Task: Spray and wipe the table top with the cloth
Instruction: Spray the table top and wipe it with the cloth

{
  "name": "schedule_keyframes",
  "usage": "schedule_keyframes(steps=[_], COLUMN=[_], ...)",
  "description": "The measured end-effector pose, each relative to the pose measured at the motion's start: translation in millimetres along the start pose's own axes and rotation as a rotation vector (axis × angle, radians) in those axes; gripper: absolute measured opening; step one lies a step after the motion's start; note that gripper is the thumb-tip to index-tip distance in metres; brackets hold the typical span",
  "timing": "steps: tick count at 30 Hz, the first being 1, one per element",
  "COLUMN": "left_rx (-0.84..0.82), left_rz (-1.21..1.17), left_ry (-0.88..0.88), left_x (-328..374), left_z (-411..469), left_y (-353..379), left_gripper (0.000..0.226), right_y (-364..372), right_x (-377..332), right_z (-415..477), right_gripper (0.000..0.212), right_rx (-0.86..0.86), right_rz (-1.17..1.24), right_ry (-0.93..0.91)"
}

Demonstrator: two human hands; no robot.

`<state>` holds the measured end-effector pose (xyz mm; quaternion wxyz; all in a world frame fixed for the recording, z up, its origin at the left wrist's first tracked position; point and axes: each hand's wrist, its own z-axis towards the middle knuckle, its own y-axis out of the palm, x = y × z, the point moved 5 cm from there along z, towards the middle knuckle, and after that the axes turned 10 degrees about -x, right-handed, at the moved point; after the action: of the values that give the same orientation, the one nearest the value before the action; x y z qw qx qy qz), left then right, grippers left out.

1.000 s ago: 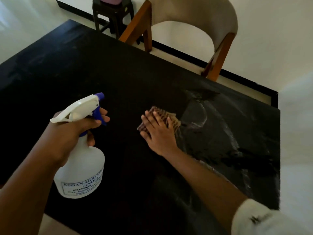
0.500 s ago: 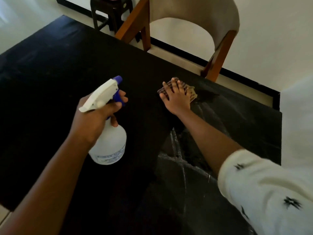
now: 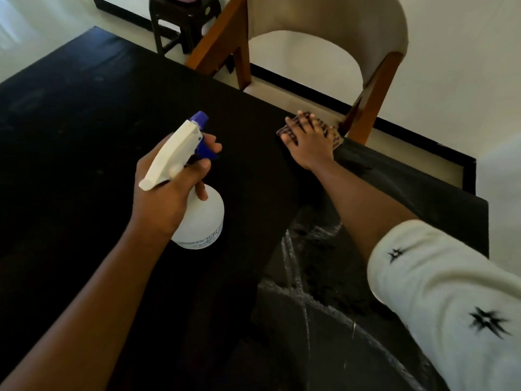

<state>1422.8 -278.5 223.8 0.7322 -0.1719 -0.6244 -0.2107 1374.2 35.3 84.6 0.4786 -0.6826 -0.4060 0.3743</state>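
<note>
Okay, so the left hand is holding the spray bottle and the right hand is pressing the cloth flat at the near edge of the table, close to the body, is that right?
Not quite. The head view shows the right hand pressing the cloth flat at the far edge of the table, just in front of the chair, arm stretched out. The left hand does hold the spray bottle.

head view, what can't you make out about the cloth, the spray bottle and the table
Head view only:
- cloth: mostly hidden under the right hand; only its edges show.
- spray bottle: label too small to read; the left hand covers its neck.
- table: near edge cut off by the frame's bottom; both arms cover part.
</note>
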Motion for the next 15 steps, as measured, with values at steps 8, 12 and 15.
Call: schedule_keyframes(steps=[8,12,15], left_rx=[-0.018,0.035,0.053], left_rz=[-0.046,-0.076,-0.073], left_ry=[0.01,0.0,-0.022], left_x=[2.3,-3.2,-10.8], left_z=[4.0,4.1,8.1], left_y=[-0.3,3.3,7.9], left_gripper=[0.038,0.042,0.046], right_y=[14.1,32.6,25.4], right_x=[-21.5,-34.5,-26.4], right_z=[-53.7,-93.7,-68.0], right_gripper=[0.057,0.056,0.056], right_rx=[0.019,0.04,0.029], right_rz=[-0.028,-0.057,-0.056], right_ry=[-0.12,-0.211,-0.188])
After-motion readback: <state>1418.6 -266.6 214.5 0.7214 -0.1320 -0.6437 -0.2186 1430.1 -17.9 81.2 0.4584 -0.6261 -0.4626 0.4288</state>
